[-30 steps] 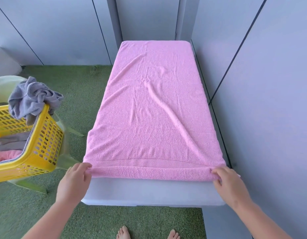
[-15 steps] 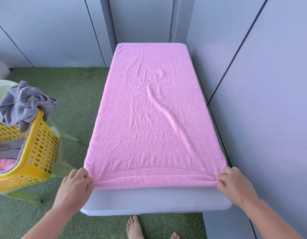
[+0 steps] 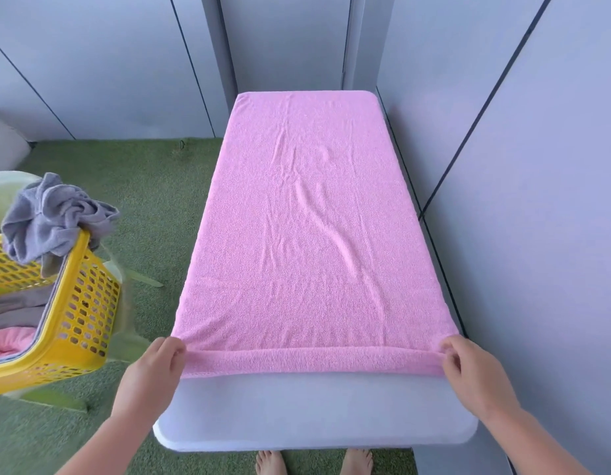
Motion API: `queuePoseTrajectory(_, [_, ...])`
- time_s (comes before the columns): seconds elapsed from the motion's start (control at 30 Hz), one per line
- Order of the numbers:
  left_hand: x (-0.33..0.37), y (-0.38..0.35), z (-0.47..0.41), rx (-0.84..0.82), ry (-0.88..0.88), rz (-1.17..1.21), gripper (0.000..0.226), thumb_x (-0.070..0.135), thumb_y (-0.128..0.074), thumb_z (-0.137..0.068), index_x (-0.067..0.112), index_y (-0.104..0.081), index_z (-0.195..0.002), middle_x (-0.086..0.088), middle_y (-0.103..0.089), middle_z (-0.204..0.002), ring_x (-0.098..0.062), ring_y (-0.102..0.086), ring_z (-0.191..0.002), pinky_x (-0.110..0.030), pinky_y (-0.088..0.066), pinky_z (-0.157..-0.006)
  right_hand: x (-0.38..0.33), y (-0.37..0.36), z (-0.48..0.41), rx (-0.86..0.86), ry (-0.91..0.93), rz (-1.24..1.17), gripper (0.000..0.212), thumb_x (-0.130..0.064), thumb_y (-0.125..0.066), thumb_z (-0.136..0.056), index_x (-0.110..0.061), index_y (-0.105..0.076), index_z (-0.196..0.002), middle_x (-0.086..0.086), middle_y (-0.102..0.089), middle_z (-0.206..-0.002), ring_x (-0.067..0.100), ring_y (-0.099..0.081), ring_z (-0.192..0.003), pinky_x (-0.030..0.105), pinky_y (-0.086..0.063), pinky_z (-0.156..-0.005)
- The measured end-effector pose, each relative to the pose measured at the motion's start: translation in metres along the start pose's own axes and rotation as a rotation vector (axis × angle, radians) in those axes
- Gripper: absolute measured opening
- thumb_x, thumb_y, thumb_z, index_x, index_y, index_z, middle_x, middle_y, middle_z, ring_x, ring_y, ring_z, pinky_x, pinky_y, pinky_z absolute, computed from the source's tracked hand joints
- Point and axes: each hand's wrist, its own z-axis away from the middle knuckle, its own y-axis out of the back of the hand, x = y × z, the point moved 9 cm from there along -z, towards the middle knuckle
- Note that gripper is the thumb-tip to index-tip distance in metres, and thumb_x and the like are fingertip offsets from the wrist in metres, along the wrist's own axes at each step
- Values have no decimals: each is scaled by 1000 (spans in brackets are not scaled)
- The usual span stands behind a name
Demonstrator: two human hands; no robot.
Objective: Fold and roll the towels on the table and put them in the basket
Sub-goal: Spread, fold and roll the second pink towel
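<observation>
At the near end of a white rectangular table, a person's left hand and right hand each pinch one end of the turned-over hem of a pink terry towel. Thumbs and curled fingers are closed on the cloth at its two near corners. The narrow first turn runs crosswise between the hands. The towel's long axis runs straight away from the person, lying flat the whole length of the tabletop to its far edge, with a few shallow creases down the middle. Both hands sit equally near the roll, so the coming move looks to be a two-handed roll straight away from the body. Uneven pushing would likely skew it into a cone. A yellow perforated plastic basket sits to the person's left, apart from the table, over green artificial turf. A crumpled grey towel is draped on its rim, and folded grey and pink cloth lies inside. The left hand is the nearer one for the drop.
</observation>
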Motion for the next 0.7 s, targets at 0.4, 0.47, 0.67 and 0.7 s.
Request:
queuePoseTrajectory(0.4, [2, -9, 11, -60, -160, -94, 26, 10, -87, -72, 26, -74, -88, 22, -52, -87, -10, -40, -83, -27, -43, -54, -3, -13, -23, -131, 211, 303, 7, -28, -66, -81, -34, -68, -77, -16, -46, -82, 3, -40, -87, 20, -41, -53])
queuePoseTrajectory(0.47, [-1, -11, 12, -90, -185, -90, 25, 13, -88, -71, 28, -74, -84, 22, -48, -85, -9, -40, -82, -26, -43, -55, -2, -15, -20, -203, 219, 333, 13, -33, -58, -84, -33, -63, -72, -13, -44, -81, 4, -40, -88, 17, -35, -54])
queuePoseTrajectory(0.67, [3, -1, -10, -17, -176, -135, 18, 36, -65, -88, 30, -70, -71, 16, -39, -77, -12, -43, -76, -32, -45, -51, 0, -12, -32, -285, 83, 253, 22, -32, -51, -81, -20, -55, -63, -4, -52, -73, 10, -53, -66, 28, -43, -58])
queuePoseTrajectory(0.7, [4, 1, -17, -12, -127, -129, 17, 34, -66, -90, 31, -71, -73, 15, -41, -75, -12, -45, -74, -33, -44, -48, -3, -9, -36, -246, 61, 208, 22, -30, -49, -80, -19, -53, -62, -4, -54, -70, 11, -53, -64, 29, -44, -58])
